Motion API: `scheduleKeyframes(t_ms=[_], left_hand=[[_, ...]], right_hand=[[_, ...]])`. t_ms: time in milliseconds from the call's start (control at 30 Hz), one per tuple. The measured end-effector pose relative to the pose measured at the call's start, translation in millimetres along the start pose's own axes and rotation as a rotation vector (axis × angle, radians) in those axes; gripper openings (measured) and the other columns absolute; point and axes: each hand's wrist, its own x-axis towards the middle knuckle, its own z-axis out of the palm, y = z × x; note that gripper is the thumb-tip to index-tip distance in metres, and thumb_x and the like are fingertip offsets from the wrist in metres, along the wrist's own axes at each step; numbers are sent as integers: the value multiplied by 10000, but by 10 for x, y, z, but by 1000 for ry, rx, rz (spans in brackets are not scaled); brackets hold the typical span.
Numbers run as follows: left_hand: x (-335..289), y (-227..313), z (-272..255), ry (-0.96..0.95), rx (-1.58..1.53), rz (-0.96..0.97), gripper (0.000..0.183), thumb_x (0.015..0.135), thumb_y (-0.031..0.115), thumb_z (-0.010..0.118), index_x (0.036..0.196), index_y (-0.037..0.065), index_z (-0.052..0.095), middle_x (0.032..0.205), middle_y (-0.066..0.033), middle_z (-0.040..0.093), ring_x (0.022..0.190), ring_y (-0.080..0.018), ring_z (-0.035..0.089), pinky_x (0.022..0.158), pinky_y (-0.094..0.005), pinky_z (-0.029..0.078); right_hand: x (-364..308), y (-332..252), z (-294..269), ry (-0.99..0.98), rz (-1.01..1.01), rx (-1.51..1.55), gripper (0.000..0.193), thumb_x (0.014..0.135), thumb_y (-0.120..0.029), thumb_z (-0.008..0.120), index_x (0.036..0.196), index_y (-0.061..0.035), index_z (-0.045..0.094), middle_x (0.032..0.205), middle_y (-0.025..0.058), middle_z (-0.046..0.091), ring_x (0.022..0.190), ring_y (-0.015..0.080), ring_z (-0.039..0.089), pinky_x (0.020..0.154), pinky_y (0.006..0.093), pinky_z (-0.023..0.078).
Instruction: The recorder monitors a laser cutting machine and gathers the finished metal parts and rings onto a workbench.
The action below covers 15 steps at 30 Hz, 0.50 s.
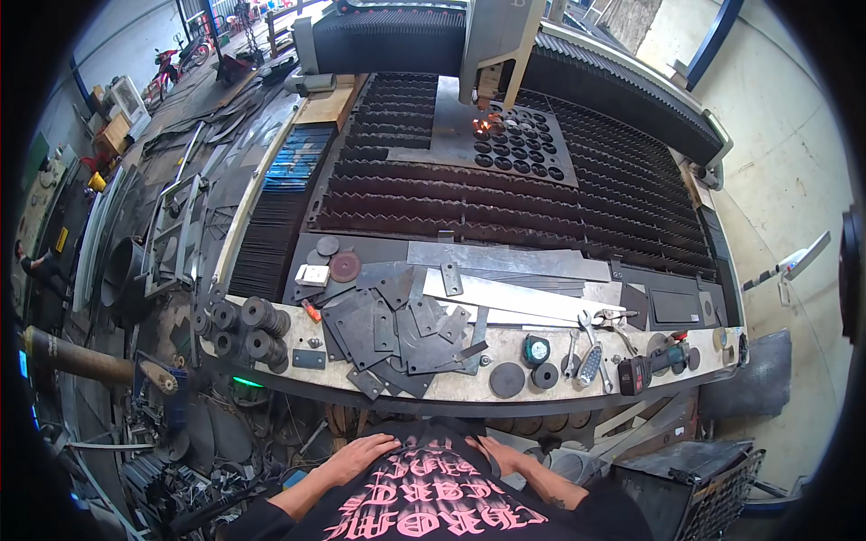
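Note:
My left hand (368,451) lies flat against the front of my dark printed shirt (433,491), fingers stretched out and holding nothing. On the other side my right hand (499,453) rests on the shirt too, its fingers extended and partly lost against the dark cloth. Both hands are apart from the bench. Beyond them, on the pale front ledge (460,386), is a heap of flat dark metal plates (397,325). Further back, a cutting machine's head (483,77) throws orange sparks over a metal sheet (451,135) with rows of round cuts.
Stacks of dark round discs (262,316) stand at the ledge's left end. Toward the right are a tape measure (536,349), wrenches (591,356) and a cordless power tool (654,361). Jagged slats (388,194) form the machine bed. Scrap metal (171,478) crowds the lower left.

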Motion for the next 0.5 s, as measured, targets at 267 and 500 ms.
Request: scheduleKeyframes(t_ms=[267, 500], left_hand=[[-23, 81, -13, 15, 3, 2, 580, 993, 109, 444, 1564, 180, 370, 1554, -141, 419, 1441, -333, 422, 1199, -448, 340], [-29, 126, -36, 3, 7, -21, 555, 997, 108, 431, 1549, 162, 399, 1549, -141, 430, 1439, -335, 425, 1195, -443, 343]], right_hand=[[32, 127, 120, 19, -26, 65, 1112, 715, -469, 793, 1614, -130, 234, 1596, 258, 305, 1442, 456, 357, 1176, 513, 358], [11, 135, 170, -39, 33, 0, 1221, 688, -533, 804, 1627, -65, 178, 1620, 270, 269, 1452, 490, 310, 1192, 509, 321]])
